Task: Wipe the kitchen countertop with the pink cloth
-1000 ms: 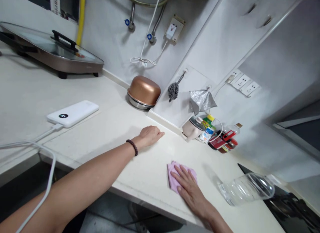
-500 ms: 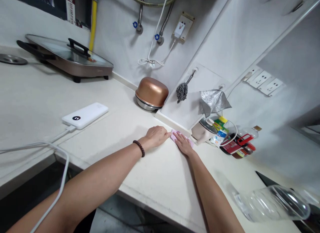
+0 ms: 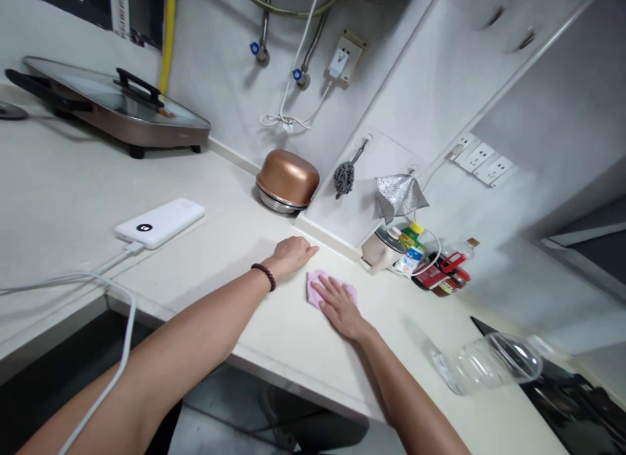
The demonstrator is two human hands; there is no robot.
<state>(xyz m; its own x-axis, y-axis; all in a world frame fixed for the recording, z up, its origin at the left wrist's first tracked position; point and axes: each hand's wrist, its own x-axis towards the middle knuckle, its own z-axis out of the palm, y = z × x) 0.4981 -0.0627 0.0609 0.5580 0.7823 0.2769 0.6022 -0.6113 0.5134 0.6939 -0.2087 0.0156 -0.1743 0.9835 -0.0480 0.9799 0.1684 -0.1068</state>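
Pink cloth: The cloth (image 3: 313, 294) lies flat on the white counter (image 3: 288, 337) under my right hand, nearer the counter's back edge than its front edge.
My right hand: The hand (image 3: 342, 313) rests palm down on the cloth, fingers stretched out and slightly spread, pinching nothing that shows.
My left hand: Beyond the cloth and just to its left, the hand (image 3: 292, 254) sits near the counter's back edge, fingers folded into a loose fist, thumb pointing right; the fingertips are hidden.
Left wrist: I wear a dark beaded bracelet (image 3: 267, 274).
Power bank: The white power bank (image 3: 166, 221) lies to the left of my left hand, near the inner corner of the counter's front edge; its white cable (image 3: 128, 341) runs across my left forearm.
Copper-coloured bowl: The bowl (image 3: 289, 175) sits bottom up over a silver-coloured rim at the counter's back edge, beyond my left hand.
Electric pan: The glass-lidded pan (image 3: 166, 135) stands along the back edge, farther left.
Small pot: The pale, lidded pot (image 3: 380, 248) stands at the back edge, right of my left hand.
Clear bottle: Toward the counter's right end, the bottle (image 3: 482, 364) stays well apart from the cloth, near the black hob (image 3: 570, 399).
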